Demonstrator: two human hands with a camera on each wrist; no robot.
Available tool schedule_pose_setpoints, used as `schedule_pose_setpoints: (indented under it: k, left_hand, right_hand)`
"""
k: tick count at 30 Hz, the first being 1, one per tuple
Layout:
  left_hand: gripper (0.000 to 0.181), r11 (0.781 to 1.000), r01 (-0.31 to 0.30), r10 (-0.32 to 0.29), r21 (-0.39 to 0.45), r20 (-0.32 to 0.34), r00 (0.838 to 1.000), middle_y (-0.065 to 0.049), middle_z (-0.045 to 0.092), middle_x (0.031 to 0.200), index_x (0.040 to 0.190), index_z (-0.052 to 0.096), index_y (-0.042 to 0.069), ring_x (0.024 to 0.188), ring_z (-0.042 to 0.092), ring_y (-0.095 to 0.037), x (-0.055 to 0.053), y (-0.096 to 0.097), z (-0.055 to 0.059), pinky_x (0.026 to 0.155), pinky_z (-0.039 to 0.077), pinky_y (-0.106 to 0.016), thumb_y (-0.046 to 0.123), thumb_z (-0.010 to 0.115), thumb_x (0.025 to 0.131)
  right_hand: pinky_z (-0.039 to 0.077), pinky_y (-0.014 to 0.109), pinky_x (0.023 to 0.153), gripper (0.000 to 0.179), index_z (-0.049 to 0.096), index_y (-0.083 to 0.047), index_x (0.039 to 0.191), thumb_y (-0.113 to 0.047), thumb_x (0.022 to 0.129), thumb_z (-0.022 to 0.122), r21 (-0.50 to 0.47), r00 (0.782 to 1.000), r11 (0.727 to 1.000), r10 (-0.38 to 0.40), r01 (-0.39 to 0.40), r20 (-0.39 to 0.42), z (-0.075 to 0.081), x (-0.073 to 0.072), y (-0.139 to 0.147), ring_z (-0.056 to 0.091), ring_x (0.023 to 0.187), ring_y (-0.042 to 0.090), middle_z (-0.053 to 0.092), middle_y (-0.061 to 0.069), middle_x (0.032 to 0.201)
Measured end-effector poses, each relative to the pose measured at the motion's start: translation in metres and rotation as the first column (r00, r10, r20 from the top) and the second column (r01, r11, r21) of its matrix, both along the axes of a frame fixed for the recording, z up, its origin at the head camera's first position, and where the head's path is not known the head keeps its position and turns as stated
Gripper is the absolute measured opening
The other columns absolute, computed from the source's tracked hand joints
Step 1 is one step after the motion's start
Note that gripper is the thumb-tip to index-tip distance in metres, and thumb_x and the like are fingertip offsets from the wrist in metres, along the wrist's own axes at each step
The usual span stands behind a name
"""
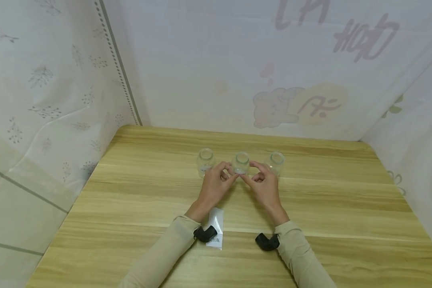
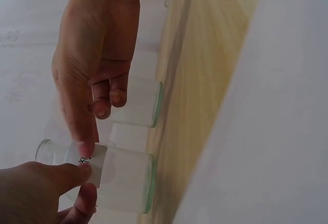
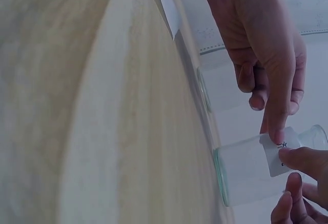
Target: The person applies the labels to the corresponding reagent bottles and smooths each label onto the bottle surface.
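Note:
The middle of three clear glass jars [image 1: 242,161] stands upright between my hands. A white label [image 3: 275,163] with black characters lies on its front. My left hand [image 1: 216,182] has its thumb on the label and its index finger near the jar's left side. Mirroring it, my right hand [image 1: 264,185] sets its thumb on the label, with its index finger by the right side. The two thumb tips [image 2: 82,171] almost meet over the characters. The other fingers of both hands are bent and partly hidden.
A second glass jar [image 1: 206,157] with something white low on it stands to the left, and a third jar [image 1: 276,158] to the right, partly behind my right hand. A white printed sheet [image 1: 216,220] lies on the wooden table [image 1: 158,232] beside my left wrist.

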State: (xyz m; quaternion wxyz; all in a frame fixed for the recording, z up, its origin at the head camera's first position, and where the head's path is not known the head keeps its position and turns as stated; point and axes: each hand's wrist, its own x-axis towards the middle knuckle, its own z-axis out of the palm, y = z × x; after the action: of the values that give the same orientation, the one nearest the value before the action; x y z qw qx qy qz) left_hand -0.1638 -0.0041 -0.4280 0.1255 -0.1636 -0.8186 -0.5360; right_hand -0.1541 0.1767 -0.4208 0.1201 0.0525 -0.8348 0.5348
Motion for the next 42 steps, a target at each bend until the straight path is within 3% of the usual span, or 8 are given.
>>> schedule_pose_setpoints:
  k: [14, 19, 30, 42]
  left_hand:
    - [0.017, 0.999, 0.040, -0.040, 0.014, -0.010, 0.999, -0.027, 0.072, 0.114, 0.085, 0.064, 0.004, 0.061, 0.066, -0.014, -0.0009, -0.0011, 0.0008, 0.052, 0.046, -0.020, -0.010, 0.073, 0.086]
    - [0.019, 0.999, 0.036, -0.036, 0.003, 0.013, 0.999, -0.024, 0.074, 0.114, 0.085, 0.062, 0.004, 0.062, 0.067, -0.013, 0.0002, -0.0006, 0.0018, 0.055, 0.050, -0.020, 0.000, 0.081, 0.087]
    - [0.022, 0.999, 0.031, -0.030, -0.011, 0.013, 0.999, -0.013, 0.075, 0.085, 0.085, 0.062, 0.006, 0.061, 0.067, -0.014, -0.0002, 0.0002, 0.0030, 0.054, 0.050, -0.021, 0.007, 0.084, 0.087]
    - [0.024, 1.000, 0.020, -0.019, -0.019, 0.018, 1.000, -0.017, 0.076, 0.095, 0.081, 0.060, 0.006, 0.063, 0.068, -0.016, -0.0006, 0.0004, 0.0026, 0.056, 0.052, -0.022, 0.006, 0.083, 0.088]
  right_hand:
    - [0.047, 0.015, 0.060, 0.041, 0.070, 0.002, 0.129, 0.004, 0.089, 0.078, -0.017, 0.998, 0.998, 0.059, -0.058, 0.033, 0.0039, -0.0005, 0.0086, 0.059, 0.067, 0.006, 0.066, 0.024, 0.115]
    - [0.047, 0.016, 0.057, 0.043, 0.068, 0.004, 0.129, 0.001, 0.088, 0.081, 0.004, 0.998, 0.998, 0.065, -0.065, 0.018, 0.0038, -0.0007, 0.0061, 0.060, 0.067, 0.006, 0.065, 0.025, 0.112]
    - [0.047, 0.016, 0.057, 0.049, 0.066, 0.003, 0.131, -0.005, 0.086, 0.085, 0.035, 1.000, 0.999, 0.029, -0.029, 0.009, 0.0029, 0.0008, 0.0001, 0.061, 0.067, 0.006, 0.063, 0.026, 0.118]
    - [0.049, 0.015, 0.061, 0.052, 0.065, 0.006, 0.132, -0.006, 0.086, 0.085, 0.046, 0.999, 0.998, 0.035, -0.034, -0.004, 0.0034, 0.0019, -0.0012, 0.062, 0.067, 0.008, 0.065, 0.019, 0.124]
